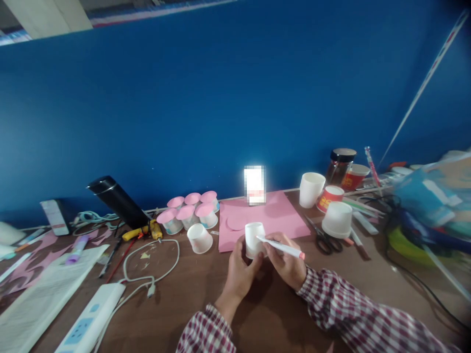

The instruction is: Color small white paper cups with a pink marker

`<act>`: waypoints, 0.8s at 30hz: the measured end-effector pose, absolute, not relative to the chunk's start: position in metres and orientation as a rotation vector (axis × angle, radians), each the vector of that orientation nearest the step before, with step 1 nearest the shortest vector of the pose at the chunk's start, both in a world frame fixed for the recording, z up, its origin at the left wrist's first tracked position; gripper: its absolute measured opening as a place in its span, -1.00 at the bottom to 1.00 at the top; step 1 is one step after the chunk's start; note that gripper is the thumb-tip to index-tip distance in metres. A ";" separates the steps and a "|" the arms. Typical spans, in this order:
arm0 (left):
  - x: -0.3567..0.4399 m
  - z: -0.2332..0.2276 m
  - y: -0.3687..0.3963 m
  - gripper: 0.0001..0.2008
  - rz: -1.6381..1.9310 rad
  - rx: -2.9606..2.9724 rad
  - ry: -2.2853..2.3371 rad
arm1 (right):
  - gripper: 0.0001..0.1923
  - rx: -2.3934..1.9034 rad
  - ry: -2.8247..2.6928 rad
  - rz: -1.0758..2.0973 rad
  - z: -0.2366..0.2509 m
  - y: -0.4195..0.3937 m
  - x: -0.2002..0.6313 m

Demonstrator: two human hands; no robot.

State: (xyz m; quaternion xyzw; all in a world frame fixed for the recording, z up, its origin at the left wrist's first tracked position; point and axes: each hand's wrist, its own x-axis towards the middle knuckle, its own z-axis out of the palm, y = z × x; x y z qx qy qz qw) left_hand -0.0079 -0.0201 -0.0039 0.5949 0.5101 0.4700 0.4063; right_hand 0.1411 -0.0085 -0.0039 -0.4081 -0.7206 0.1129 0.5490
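Note:
My left hand [243,267] is wrapped round a small white paper cup [254,234], held a little above the brown table. In my right hand [285,260] is a white marker [281,246] with a pinkish end pointing right; its other end meets the side of the cup. Whether a mark shows there is too small to tell. Just behind the cup lies pink paper [268,218], with a cut pink disc [237,222] on it. To the left stands another white paper cup [199,239], near several cups topped with pink discs [186,214].
Scissors [327,242] and an upturned white cup [337,220] are at the right, beside red cups [330,198]. A power strip [91,318], cables and a black bottle [117,201] occupy the left. A blue partition [228,98] closes off the back.

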 end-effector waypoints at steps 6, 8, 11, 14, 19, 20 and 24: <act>-0.008 -0.003 -0.020 -0.49 1.177 1.508 1.302 | -0.94 -0.981 -1.712 0.268 -0.002 -0.009 0.141; -0.007 -0.002 -0.020 -0.49 1.173 1.511 1.302 | -0.94 -0.979 -1.712 0.265 -0.001 -0.009 0.141; -0.007 -0.001 -0.021 -0.51 1.168 1.515 1.304 | -0.94 -0.970 -1.710 0.249 -0.002 -0.009 0.141; -0.006 -0.001 -0.022 -0.52 1.162 1.520 1.297 | -0.93 -0.966 -1.708 0.233 -0.003 -0.009 0.141; -0.005 0.000 -0.022 -0.53 1.168 1.527 1.292 | -0.94 -0.969 -1.706 0.223 -0.003 -0.008 0.141; -0.005 0.000 -0.022 -0.53 1.170 1.528 1.292 | -0.94 -0.972 -1.706 0.224 -0.002 -0.008 0.141; -0.005 0.000 -0.022 -0.53 1.175 1.528 1.284 | -0.94 -0.986 -1.712 0.235 0.000 -0.009 0.141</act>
